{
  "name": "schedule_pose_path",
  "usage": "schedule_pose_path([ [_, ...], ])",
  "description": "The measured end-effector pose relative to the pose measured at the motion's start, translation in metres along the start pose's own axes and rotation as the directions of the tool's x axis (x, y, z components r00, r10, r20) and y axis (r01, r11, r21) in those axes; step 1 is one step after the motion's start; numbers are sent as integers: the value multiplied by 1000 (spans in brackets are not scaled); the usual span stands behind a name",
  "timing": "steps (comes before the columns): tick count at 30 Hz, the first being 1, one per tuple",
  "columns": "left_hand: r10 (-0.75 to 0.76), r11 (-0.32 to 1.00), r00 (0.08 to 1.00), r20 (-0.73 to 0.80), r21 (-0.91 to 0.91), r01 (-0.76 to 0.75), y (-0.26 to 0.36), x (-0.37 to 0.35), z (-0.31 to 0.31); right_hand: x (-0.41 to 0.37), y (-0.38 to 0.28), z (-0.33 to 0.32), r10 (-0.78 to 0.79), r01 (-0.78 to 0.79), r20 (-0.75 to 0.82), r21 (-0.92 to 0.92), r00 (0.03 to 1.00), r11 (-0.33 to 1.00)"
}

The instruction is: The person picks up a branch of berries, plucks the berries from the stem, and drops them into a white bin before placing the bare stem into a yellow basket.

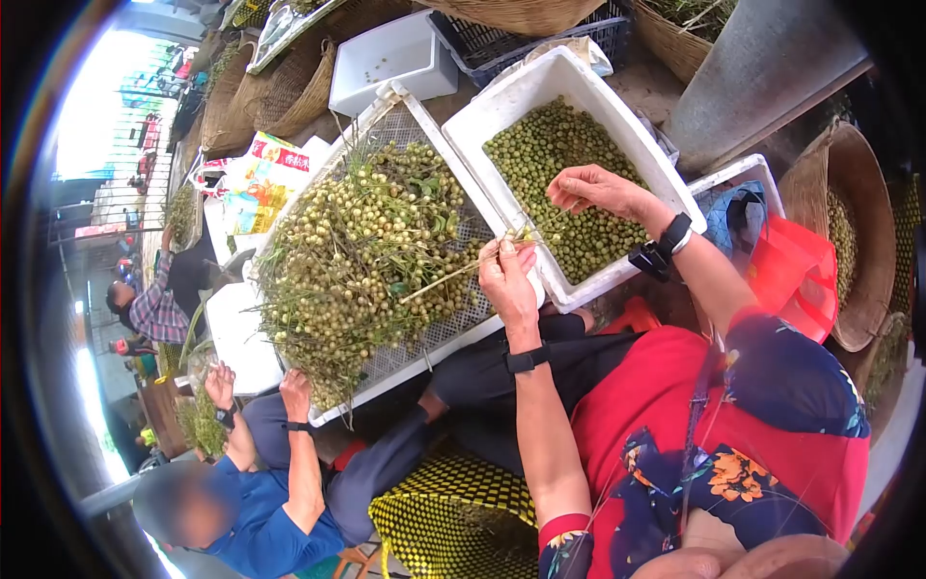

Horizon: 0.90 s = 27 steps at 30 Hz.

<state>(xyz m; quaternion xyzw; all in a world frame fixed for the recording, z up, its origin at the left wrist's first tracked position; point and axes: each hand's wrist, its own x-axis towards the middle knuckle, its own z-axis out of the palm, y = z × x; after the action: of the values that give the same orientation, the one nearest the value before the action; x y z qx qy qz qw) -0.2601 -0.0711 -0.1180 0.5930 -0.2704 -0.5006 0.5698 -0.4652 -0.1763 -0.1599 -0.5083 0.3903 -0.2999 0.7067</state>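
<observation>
My left hand [508, 280] is closed in a pinch on a thin dry stem [442, 283], at the near corner where the mesh tray and the white foam box meet. The stem points left over the tray; a few bits of greenery show by my fingertips. My right hand [600, 191] hovers above the foam box [473, 130], its fingers curled together; what they hold, if anything, is hidden. Loose small round green fruits [579, 232] fill much of that box. On the white-framed mesh tray [391, 125] lies a heap of stems with round yellowish-green fruits [376, 241].
A co-worker in a blue shirt [260, 516] sits across the tray, hands at its lower left edge. Nearby are a white foam box [391, 63], a yellow-black woven bag [453, 502], a red bag [796, 275] and a wicker basket [858, 299]. Another person [159, 309] sits farther back.
</observation>
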Motion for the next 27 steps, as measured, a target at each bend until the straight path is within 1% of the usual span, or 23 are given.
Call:
schedule_pose_path([
  [2, -12, 999, 1000, 23, -51, 13, 4, -1, 3, 4, 4, -1, 191, -234, 207, 207, 959, 950],
  [3, -39, 987, 999, 17, -154, 41, 6, -2, 4, 3, 9, 2, 187, -232, 256, 160, 949, 959],
  [4, -65, 965, 998, 9, -255, 65, 9, -2, 5, 1, 13, 3, 197, -294, 359, 241, 912, 925],
  [6, -72, 955, 997, 8, -288, 71, 9, -3, 5, -10, 13, 11, 83, -359, 512, 468, 855, 808],
  [7, -69, 961, 998, 7, -268, 69, 9, -3, 6, -14, 14, 16, 46, -360, 516, 528, 855, 770],
  [8, -71, 966, 997, 11, -247, 71, 8, -4, 7, -16, 15, 22, 70, -333, 468, 508, 881, 794],
  [10, -69, 968, 998, -11, -241, 64, 1, -3, 8, -12, 26, 29, -11, -248, 405, 581, 914, 776],
  [11, -59, 971, 998, -35, -232, 50, -1, -2, 8, -13, 29, 30, -11, -246, 402, 581, 916, 776],
  [13, -23, 984, 999, -41, -178, 16, -7, -6, 13, -11, 29, 33, 93, -210, 208, 661, 974, 720],
  [14, 16, 992, 999, -50, -127, -22, -10, -6, 16, -9, 26, 33, 89, -210, 213, 657, 973, 724],
  [15, 51, 997, 998, -46, -64, -54, -10, -7, 17, -7, 28, 30, 121, -198, 162, 645, 979, 738],
  [16, 51, 996, 997, -50, -66, -55, -10, -7, 16, -6, 30, 26, 154, -187, 107, 633, 982, 751],
  [17, 80, 996, 993, -90, -42, -84, -11, -7, 15, -4, 31, 18, 217, -174, 7, 621, 976, 764],
  [18, 109, 994, 986, -128, -16, -112, -10, -8, 15, -3, 31, 11, 247, -153, -79, 598, 966, 787],
  [19, 129, 992, 983, -133, 20, -127, -9, -8, 14, -8, 33, 6, 52, -68, -310, -41, 949, 997],
  [20, 134, 991, 981, -139, 17, -133, -6, -8, 14, -10, 22, 5, -249, -59, -354, -670, 902, 740],
  [21, 178, 977, 977, -117, 137, -161, -4, -9, 13, -12, 14, 9, -251, -54, -349, -672, 903, 739],
  [22, 217, 949, 972, -90, 255, -188, -2, -10, 12, -16, 8, 13, -485, 104, -282, -772, 828, 627],
  [23, 236, 936, 966, -101, 289, -199, -1, -10, 14, -25, -7, 22, -684, 232, -188, -849, 705, 474],
  [24, 229, 937, 968, -98, 290, -192, -3, -13, 15, -38, -32, 44, -323, 113, -296, -555, 899, 824],
  [25, 233, 935, 968, -90, 296, -198, -5, -15, 17, -43, -38, 55, -228, 116, -229, -419, 946, 900],
  [26, 245, 931, 966, -82, 297, -211, -6, -15, 21, -47, -45, 64, -204, 120, -176, -394, 963, 911],
  [27, 260, 927, 962, -80, 299, -225, -4, -14, 24, -45, -47, 69, -236, 161, -138, -414, 962, 896],
])
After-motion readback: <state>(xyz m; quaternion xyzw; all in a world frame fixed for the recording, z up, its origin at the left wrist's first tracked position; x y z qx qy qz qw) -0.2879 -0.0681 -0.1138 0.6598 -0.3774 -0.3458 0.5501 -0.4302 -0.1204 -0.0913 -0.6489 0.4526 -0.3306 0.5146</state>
